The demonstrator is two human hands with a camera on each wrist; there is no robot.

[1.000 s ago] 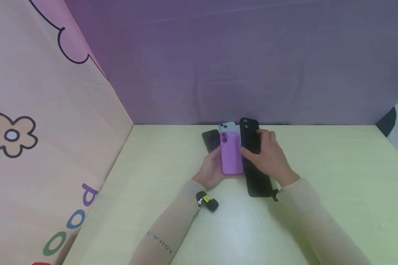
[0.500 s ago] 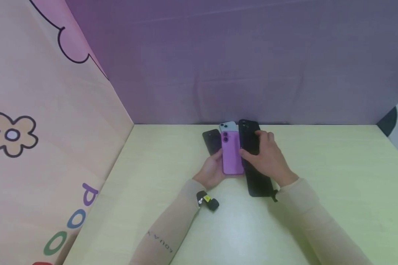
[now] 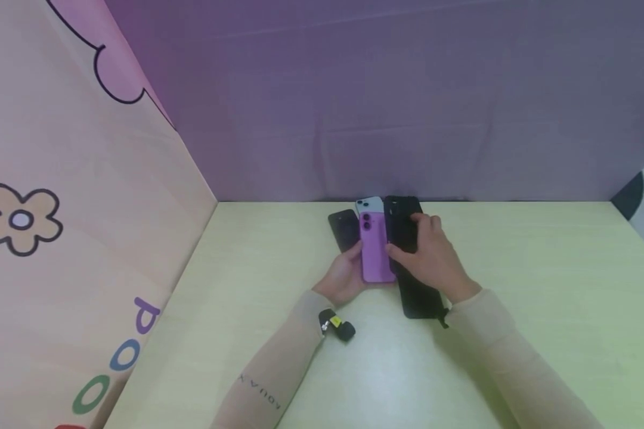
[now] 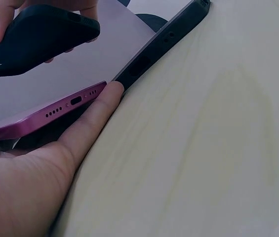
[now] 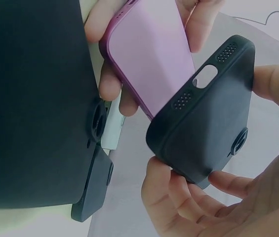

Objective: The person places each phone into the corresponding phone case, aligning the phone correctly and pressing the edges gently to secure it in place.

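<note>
My left hand (image 3: 342, 277) holds a purple phone (image 3: 374, 253), its camera side facing up in the head view. In the left wrist view, the charging port shows on the phone's (image 4: 62, 109) near end. Just right of it, my right hand (image 3: 434, 259) grips a black phone case (image 3: 401, 223) between thumb and fingers. Light passes through the port cutout of the case (image 5: 203, 116) in the right wrist view. The case overlaps the phone's right edge in the head view; whether they touch, I cannot tell.
A larger black phone or case (image 3: 420, 301) lies on the table (image 3: 247, 268) below my right hand. Behind the purple phone lie a light blue phone (image 3: 366, 205) and a small black phone or case (image 3: 343, 229). A purple backdrop (image 3: 354, 119) closes off the far edge.
My right hand has brought the black phone case slightly left and toward me, closer to the purple phone. My left hand and the purple phone have shifted slightly right.
</note>
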